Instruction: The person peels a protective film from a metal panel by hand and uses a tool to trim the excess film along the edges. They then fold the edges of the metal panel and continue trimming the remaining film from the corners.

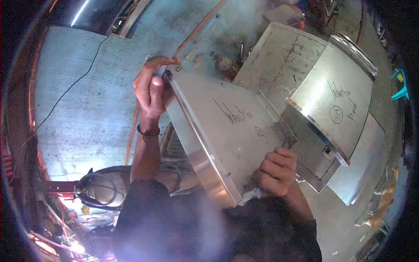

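A folded sheet-metal panel [218, 131] is held up tilted in front of my body, with "Induction" and a circled mark handwritten on its face. At its upper left corner, my left hand [150, 85] is closed around the metal. My right hand [277, 172] has its fingers curled over the lower right edge. Just beyond that hand, a second folded metal panel [342, 96] bears similar handwriting. It rests over a metal frame [323, 174] and beside a flat sheet [364, 159].
A worn board [279, 54] lies behind the panels. An orange hose [198, 30] and a black cable [89, 70] cross the floor. At lower left are a gas cylinder [104, 187] and a bright glare [77, 248]. Smoke hazes the upper middle.
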Available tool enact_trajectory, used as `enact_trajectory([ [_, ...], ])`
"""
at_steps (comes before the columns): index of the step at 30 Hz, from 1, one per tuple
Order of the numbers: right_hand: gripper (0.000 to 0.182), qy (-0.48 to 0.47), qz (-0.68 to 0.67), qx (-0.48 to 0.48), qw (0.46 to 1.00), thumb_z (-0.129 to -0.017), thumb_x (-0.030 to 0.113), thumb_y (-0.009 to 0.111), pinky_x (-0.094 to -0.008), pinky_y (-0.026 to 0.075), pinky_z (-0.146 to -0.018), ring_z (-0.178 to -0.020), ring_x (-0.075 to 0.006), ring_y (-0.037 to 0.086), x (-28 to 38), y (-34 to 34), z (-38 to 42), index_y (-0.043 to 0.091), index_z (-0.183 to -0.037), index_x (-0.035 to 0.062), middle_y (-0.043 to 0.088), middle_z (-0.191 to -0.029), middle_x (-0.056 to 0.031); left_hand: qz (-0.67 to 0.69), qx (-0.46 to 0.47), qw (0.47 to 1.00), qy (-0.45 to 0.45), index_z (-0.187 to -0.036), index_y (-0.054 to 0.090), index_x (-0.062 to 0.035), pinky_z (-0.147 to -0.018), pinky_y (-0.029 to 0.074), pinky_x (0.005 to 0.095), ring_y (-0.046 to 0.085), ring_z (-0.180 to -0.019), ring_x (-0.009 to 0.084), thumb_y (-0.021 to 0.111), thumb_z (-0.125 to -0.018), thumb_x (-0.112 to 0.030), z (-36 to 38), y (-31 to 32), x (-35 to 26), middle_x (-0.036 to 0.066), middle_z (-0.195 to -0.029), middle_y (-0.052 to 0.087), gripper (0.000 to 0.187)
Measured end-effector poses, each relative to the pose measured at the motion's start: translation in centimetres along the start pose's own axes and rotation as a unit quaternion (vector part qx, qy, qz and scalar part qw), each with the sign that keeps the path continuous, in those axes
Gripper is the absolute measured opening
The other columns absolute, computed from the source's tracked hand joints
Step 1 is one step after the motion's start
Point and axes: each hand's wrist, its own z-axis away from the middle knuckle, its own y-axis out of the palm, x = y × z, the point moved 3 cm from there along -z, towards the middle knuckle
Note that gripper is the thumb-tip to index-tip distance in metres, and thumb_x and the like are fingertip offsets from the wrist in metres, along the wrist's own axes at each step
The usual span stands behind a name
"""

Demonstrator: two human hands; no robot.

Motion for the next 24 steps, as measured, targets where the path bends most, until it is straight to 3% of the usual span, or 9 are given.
enact_trajectory([
  [1, 0.027, 0.016, -0.046, 0.019, 0.999, -0.076, 0.004, 0.030, -0.0292, 0.026, -0.043, -0.048, -0.0164, 0.047, -0.3, 0.0, 0.0, 0.052, -0.063, 0.0113, 0.045, -0.061, -0.0020, 0.061, 0.012, 0.998, -0.014, -0.107, 0.062, 0.0045, -0.077, 0.051, 0.0354, 0.064, -0.082, 0.0235, 0.035, -0.103, -0.048, 0.1, 0.2, 0.1, 0.019, -0.096, 0.069, 0.059],
  [2, 0.027, 0.018, -0.050, 0.023, 0.998, -0.076, 0.004, 0.030, -0.0292, 0.026, -0.043, -0.048, -0.0164, 0.047, -0.5, -0.2, 0.2, 0.052, -0.063, 0.0113, 0.045, -0.061, -0.0020, 0.121, 0.024, 0.992, -0.029, -0.107, 0.061, 0.0053, -0.076, 0.051, 0.0355, 0.064, -0.082, 0.0236, 0.036, -0.102, -0.050, 0.3, 0.4, 0.3, 0.019, -0.096, 0.068, 0.061],
  [4, 0.023, 0.063, -0.169, 0.003, 0.984, -0.089, 0.010, 0.051, -0.0338, 0.036, -0.043, -0.052, -0.0205, 0.052, -1.4, -0.5, 0.5, 0.056, -0.067, 0.0073, 0.049, -0.064, -0.0045, 0.129, 0.005, 0.991, -0.042, -0.108, 0.060, 0.0057, -0.076, 0.051, 0.0355, 0.063, -0.081, 0.0233, 0.037, -0.102, -0.051, 0.4, 0.7, 0.7, 0.019, -0.096, 0.068, 0.062],
  [8, 0.011, 0.253, -0.277, -0.029, 0.927, -0.087, 0.013, 0.068, -0.0381, 0.046, -0.050, -0.059, -0.0249, 0.062, -0.7, -1.1, -2.8, 0.066, -0.083, 0.0037, 0.061, -0.071, -0.0093, 0.159, -0.037, 0.985, -0.047, -0.109, 0.058, 0.0057, -0.074, 0.051, 0.0358, 0.062, -0.080, 0.0220, 0.037, -0.101, -0.054, 0.4, 1.5, 1.3, 0.019, -0.096, 0.068, 0.063],
  [10, 0.023, 0.346, -0.304, -0.030, 0.887, -0.078, 0.009, 0.078, -0.0371, 0.051, -0.058, -0.068, -0.0283, 0.069, -0.7, -0.6, -4.6, 0.068, -0.098, 0.0032, 0.070, -0.084, -0.0131, 0.167, -0.047, 0.984, -0.042, -0.109, 0.057, 0.0052, -0.073, 0.051, 0.0357, 0.062, -0.080, 0.0219, 0.037, -0.101, -0.053, 0.3, 1.7, 1.3, 0.019, -0.096, 0.068, 0.063],
  [14, 0.028, 0.300, -0.339, 0.053, 0.890, -0.081, 0.009, 0.076, -0.0331, 0.052, -0.062, -0.073, -0.0262, 0.072, -1.5, -0.8, -6.2, 0.069, -0.108, 0.0048, 0.073, -0.091, -0.0132, 0.177, -0.026, 0.983, -0.044, -0.111, 0.055, 0.0037, -0.073, 0.051, 0.0361, 0.062, -0.081, 0.0224, 0.036, -0.101, -0.054, -0.4, 2.1, 1.3, 0.021, -0.098, 0.068, 0.062],
  [19, 0.020, 0.379, -0.348, 0.135, 0.847, -0.082, 0.009, 0.074, -0.0334, 0.050, -0.055, -0.062, -0.0248, 0.069, -1.6, -2.1, -7.2, 0.068, -0.101, 0.0053, 0.068, -0.074, -0.0110, 0.199, -0.031, 0.978, -0.047, -0.114, 0.054, 0.0028, -0.073, 0.051, 0.0359, 0.061, -0.081, 0.0221, 0.037, -0.101, -0.054, -0.2, 2.2, 1.2, 0.021, -0.099, 0.068, 0.060],
  [21, 0.018, 0.370, -0.336, 0.163, 0.851, -0.082, 0.009, 0.073, -0.0347, 0.049, -0.053, -0.059, -0.0262, 0.067, -1.4, -2.8, -8.4, 0.068, -0.099, 0.0054, 0.065, -0.070, -0.0110, 0.256, -0.009, 0.962, -0.095, -0.119, 0.052, 0.0029, -0.081, 0.049, 0.0433, 0.060, -0.092, 0.0316, 0.054, -0.094, -0.059, 0.1, 2.0, 1.5, 0.027, -0.112, 0.060, 0.067],
  [24, 0.015, 0.369, -0.306, 0.203, 0.854, -0.078, 0.010, 0.075, -0.0337, 0.045, -0.049, -0.054, -0.0253, 0.065, -1.1, -3.6, -9.8, 0.069, -0.091, 0.0037, 0.064, -0.066, -0.0106, 0.202, -0.042, 0.978, -0.041, -0.113, 0.054, 0.0025, -0.073, 0.051, 0.0351, 0.061, -0.080, 0.0218, 0.038, -0.101, -0.056, -0.3, 2.4, 1.5, 0.021, -0.099, 0.068, 0.062],
])
